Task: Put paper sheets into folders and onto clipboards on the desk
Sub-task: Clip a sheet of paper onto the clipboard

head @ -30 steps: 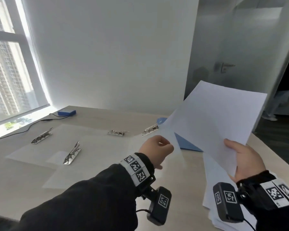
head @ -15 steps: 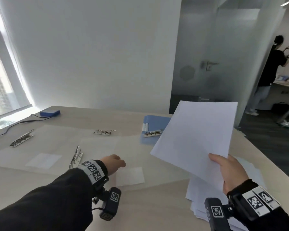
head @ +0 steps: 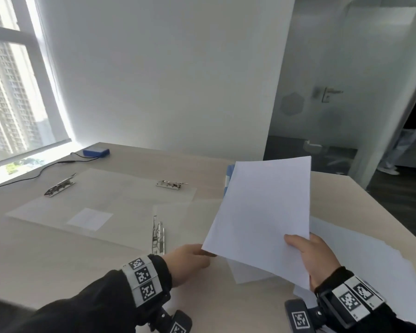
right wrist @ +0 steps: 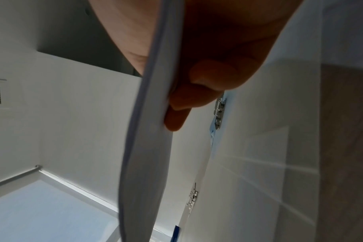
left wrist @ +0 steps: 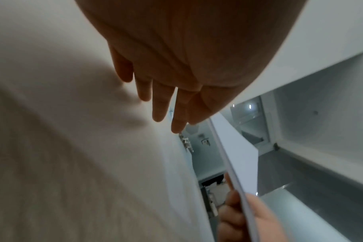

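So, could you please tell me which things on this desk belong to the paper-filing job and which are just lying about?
Part of the job:
- paper sheets, held in the right hand
- loose paper stack
- clear clipboards with metal clips
- blue folder
- left hand, reaching under the sheets

Just lying about:
- blue box
- black cable

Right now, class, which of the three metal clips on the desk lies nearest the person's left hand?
The clip that points away from the person, just beyond the left hand. The other two clips lie farther back, toward the wall.
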Tool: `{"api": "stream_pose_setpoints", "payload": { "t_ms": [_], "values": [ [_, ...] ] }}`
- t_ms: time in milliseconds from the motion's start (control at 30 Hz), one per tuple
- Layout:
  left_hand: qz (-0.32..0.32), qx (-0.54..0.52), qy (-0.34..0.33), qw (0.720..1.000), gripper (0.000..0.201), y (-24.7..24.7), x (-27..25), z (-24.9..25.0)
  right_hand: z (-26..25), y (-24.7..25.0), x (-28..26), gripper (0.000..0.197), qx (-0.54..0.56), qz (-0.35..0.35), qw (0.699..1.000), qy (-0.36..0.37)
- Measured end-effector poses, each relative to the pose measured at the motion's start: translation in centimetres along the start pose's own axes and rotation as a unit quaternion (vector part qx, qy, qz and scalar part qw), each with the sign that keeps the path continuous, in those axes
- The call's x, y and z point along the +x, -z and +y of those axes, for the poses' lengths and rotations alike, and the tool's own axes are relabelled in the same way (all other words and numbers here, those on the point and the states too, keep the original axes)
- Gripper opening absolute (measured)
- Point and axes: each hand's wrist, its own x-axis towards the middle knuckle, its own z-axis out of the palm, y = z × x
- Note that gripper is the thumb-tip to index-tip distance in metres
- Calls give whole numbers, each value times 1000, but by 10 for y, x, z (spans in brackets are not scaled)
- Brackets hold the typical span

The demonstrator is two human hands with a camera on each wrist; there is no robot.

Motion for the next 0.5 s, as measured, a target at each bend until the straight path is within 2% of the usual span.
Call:
{"api": "stream_pose_setpoints", "payload": {
  "t_ms": [67, 167, 233, 333, 500],
  "values": [
    [88, -105, -11, 991, 26, 18, -5, -8, 3, -9, 5, 15, -14, -11, 1000, -2],
    [245, -172, -23, 954, 30, 51, -11, -22, 10, -25, 13, 14, -28, -25, 999, -12],
    [316, -182, -12, 931, 29, 71, -9, -38, 15, -38, 18, 15, -40, -45, 998, -20],
    [324, -186, 21, 927, 28, 87, -2, -60, 23, -58, 26, 17, -83, -97, 991, -38],
    [249, -209, 33, 945, 43, 85, 10, -69, 25, -80, 37, 16, -119, -173, 976, -60]
  ]
}}
